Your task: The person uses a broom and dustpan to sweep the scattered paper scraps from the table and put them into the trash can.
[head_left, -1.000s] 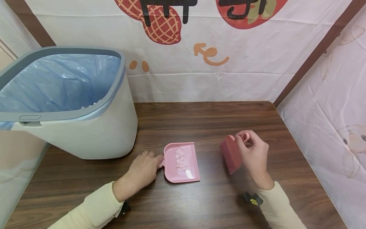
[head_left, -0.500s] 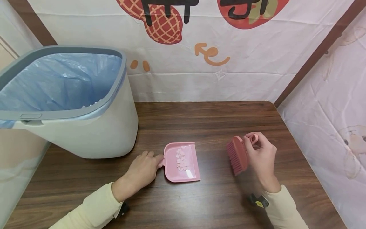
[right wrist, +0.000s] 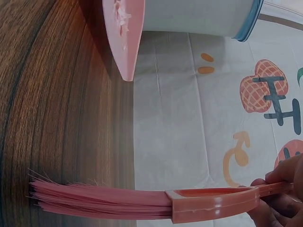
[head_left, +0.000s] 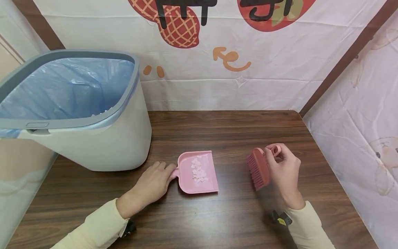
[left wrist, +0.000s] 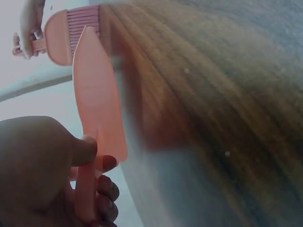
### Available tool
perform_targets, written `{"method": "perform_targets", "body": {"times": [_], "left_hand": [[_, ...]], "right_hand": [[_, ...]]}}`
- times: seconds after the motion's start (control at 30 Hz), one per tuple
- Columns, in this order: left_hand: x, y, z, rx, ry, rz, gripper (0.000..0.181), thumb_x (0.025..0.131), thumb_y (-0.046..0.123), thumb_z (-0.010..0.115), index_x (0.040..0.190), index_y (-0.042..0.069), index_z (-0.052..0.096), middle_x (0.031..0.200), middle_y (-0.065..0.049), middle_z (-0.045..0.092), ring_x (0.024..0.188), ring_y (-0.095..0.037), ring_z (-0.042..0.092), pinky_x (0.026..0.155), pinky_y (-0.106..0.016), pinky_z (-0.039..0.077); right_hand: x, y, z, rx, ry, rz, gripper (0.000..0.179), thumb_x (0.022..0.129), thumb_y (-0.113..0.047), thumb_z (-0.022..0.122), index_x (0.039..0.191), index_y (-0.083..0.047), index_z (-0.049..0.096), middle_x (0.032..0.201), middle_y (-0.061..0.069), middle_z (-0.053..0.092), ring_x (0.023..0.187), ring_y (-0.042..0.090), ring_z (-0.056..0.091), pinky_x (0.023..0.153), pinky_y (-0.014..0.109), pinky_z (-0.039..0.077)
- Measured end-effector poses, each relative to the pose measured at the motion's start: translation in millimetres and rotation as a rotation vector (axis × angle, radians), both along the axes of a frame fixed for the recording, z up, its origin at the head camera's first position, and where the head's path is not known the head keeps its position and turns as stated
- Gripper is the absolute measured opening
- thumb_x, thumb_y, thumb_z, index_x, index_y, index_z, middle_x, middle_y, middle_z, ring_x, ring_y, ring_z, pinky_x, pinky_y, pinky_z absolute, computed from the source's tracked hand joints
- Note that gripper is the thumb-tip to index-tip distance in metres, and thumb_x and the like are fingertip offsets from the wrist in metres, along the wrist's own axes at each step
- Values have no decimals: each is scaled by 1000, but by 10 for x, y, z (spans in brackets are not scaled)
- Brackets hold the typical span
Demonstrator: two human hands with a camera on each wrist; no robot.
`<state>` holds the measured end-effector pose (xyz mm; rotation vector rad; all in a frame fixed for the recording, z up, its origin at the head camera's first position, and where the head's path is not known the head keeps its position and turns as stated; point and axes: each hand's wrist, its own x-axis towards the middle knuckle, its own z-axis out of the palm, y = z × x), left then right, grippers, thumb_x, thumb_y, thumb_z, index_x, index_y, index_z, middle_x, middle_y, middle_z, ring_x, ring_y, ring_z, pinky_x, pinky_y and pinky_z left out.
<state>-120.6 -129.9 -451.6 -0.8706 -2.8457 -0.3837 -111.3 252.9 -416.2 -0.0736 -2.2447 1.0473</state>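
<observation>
A pink dustpan (head_left: 199, 188) carries small pale paper scraps (head_left: 199, 171) in a strip across its middle. My left hand (head_left: 152, 183) grips its handle; in the left wrist view the thumb (left wrist: 85, 149) lies over the handle with fingers curled beneath. That view shows the pan (left wrist: 97, 90) raised off the table, its shadow below. My right hand (head_left: 284, 169) pinches the handle of a pink hand brush (head_left: 259, 167), to the right of the pan and apart from it. In the right wrist view the bristles (right wrist: 104, 201) point toward the tabletop; whether they touch it I cannot tell.
A pale bin (head_left: 124, 145) with a grey rim and blue liner (head_left: 77, 90) stands on the left, a few scraps visible inside its near edge. The dark wood table (head_left: 224, 131) meets a printed cloth (head_left: 192, 93) at the back and another on the right.
My left hand has raised the dustpan a little off the table, with the scraps still on it. My right hand moved slightly rightward with the brush, then stayed still.
</observation>
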Motion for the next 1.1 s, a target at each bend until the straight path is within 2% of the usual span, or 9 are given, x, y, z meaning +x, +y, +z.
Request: {"method": "perform_targets", "body": {"times": [0.2,0.57,0.87,1.1], "left_hand": [[-13,-26,165,23,9,-16,18,97,18,70,110,6,66,87,-7,62,82,-29,57,72,-43,49],[-61,-62,524,22,61,-71,15,97,15,70,104,4,65,83,-4,58,78,-25,54,69,-39,47],[-67,-84,875,15,35,-75,15,98,15,68,106,3,65,87,-5,60,81,-25,55,72,-39,47],[-17,-122,1105,42,98,-113,14,97,14,69,104,3,66,87,-5,61,78,-24,53,71,-39,46]], "right_hand": [[-6,-1,2,4,-2,-1,4,91,-1,74,93,1,71,80,11,72,70,-12,59,58,6,45],[-11,-6,2,-4,-12,6,4,92,-3,73,93,0,71,81,11,72,70,-12,60,57,7,45],[-12,-17,10,-5,-11,8,4,91,-2,74,93,0,71,80,11,72,70,-13,59,56,7,45],[-16,-20,14,-5,-13,7,4,91,-3,74,93,0,71,80,10,71,70,-13,59,56,7,45]]}}
